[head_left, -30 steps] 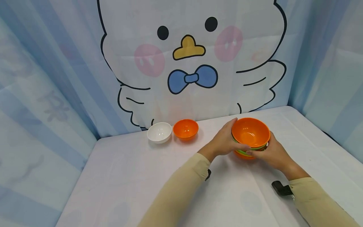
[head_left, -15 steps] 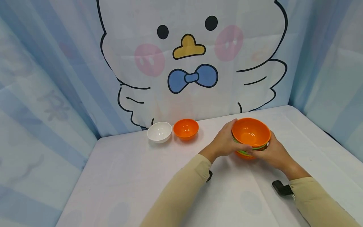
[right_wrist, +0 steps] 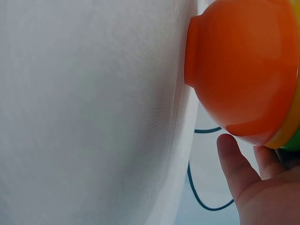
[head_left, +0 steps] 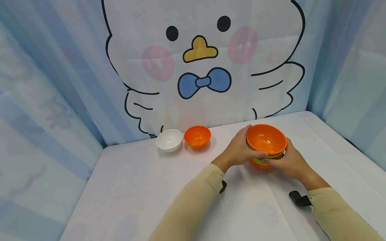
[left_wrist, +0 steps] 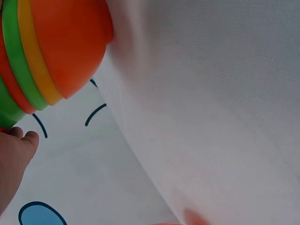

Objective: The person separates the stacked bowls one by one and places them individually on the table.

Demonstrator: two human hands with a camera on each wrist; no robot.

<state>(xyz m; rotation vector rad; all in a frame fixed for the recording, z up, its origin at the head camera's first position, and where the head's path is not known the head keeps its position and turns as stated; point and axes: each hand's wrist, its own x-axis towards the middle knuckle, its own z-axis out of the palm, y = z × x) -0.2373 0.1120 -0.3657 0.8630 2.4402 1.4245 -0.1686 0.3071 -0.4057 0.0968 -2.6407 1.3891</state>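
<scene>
A stack of nested bowls (head_left: 266, 139) stands on the table, an orange one on top. Green, yellow and orange bowls show lower in the stack (left_wrist: 51, 51) in the left wrist view. My left hand (head_left: 239, 149) holds the stack's left side, and my right hand (head_left: 292, 164) grips its right side. Both thumbs lie across the front, their tips close together. In the right wrist view, the bottom orange bowl (right_wrist: 243, 70) has its foot on the cloth, with fingers (right_wrist: 230, 157) beside its wall. The far fingers are partly hidden behind the stack.
A white bowl (head_left: 169, 140) and a separate orange bowl (head_left: 197, 137) stand side by side at the table's back edge, left of the stack. A pale cloth covers the table (head_left: 135, 187). Printed curtains (head_left: 199, 110) rise behind and at both sides.
Hardly anything differs. Both hands stay on the stack, which keeps its place, and the head view shifts very slightly.
</scene>
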